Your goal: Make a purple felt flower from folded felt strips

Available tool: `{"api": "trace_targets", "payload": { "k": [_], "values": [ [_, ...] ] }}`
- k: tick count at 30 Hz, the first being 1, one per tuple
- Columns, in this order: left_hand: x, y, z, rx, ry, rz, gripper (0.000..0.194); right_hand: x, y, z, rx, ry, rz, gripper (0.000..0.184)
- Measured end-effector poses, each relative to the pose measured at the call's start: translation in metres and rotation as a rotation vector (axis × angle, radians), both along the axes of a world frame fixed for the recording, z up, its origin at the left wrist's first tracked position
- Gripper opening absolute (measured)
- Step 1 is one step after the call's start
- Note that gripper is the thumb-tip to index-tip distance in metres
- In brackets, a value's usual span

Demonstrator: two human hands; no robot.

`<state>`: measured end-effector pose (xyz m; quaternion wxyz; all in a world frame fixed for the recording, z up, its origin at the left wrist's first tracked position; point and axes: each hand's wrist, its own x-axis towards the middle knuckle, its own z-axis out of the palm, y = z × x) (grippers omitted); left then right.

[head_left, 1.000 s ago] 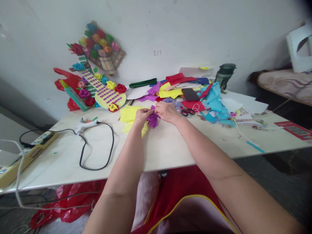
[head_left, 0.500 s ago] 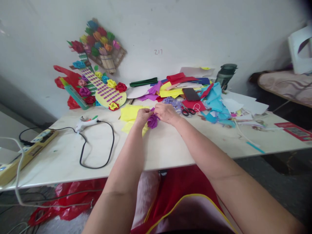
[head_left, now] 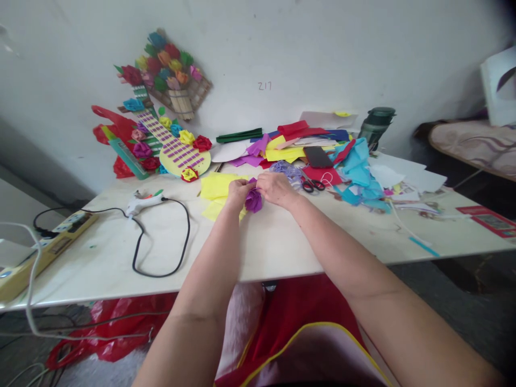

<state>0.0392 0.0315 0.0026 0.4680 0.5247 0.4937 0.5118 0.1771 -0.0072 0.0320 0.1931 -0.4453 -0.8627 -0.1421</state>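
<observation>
A purple crepe-paper flower (head_left: 253, 201) with ruffled petals hangs between my two hands, above the table's middle. My left hand (head_left: 239, 192) pinches its gathered upper edge from the left, the fingers closed. From the right, my right hand (head_left: 274, 188) grips the same paper with thumb and bent fingers; its fingertips are partly hidden. Yellow crepe paper (head_left: 217, 187) lies flat on the table under and behind my left hand. Just beyond my right hand are a tangle of lilac netting (head_left: 285, 170) and black-handled scissors (head_left: 313, 185).
At left, a white glue gun (head_left: 145, 203) with a looped black cord lies near a power strip (head_left: 60, 244). Paper-flower decorations (head_left: 183, 156) lean at the back wall. Coloured paper sheets (head_left: 284, 153), a phone (head_left: 317, 157), blue crepe paper (head_left: 358, 166) and a dark bottle (head_left: 375, 128) stand or lie behind.
The purple paper has turned a little in my fingers and now looks rounder, more like a bloom. Both hands stay in nearly the same place; the view has shifted slightly.
</observation>
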Motion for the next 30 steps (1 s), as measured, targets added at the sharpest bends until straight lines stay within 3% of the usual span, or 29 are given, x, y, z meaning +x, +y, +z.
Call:
{"api": "trace_targets", "payload": {
  "k": [7,14,21,30],
  "values": [
    [-0.001,-0.004,0.004,-0.006,-0.073,-0.008,0.034,-0.002,-0.003,0.003,0.011,-0.017,0.052,0.026],
    [-0.002,0.002,0.000,0.067,-0.038,0.020,0.034,-0.001,0.005,-0.006,0.011,0.195,-0.026,0.018],
    [0.002,0.008,-0.005,0.114,0.013,0.033,0.035,0.000,0.005,-0.006,0.026,0.144,-0.104,0.022],
    [-0.003,-0.006,0.002,-0.063,-0.256,-0.216,0.028,0.001,0.002,-0.004,0.100,0.072,-0.040,0.028]
  ]
}}
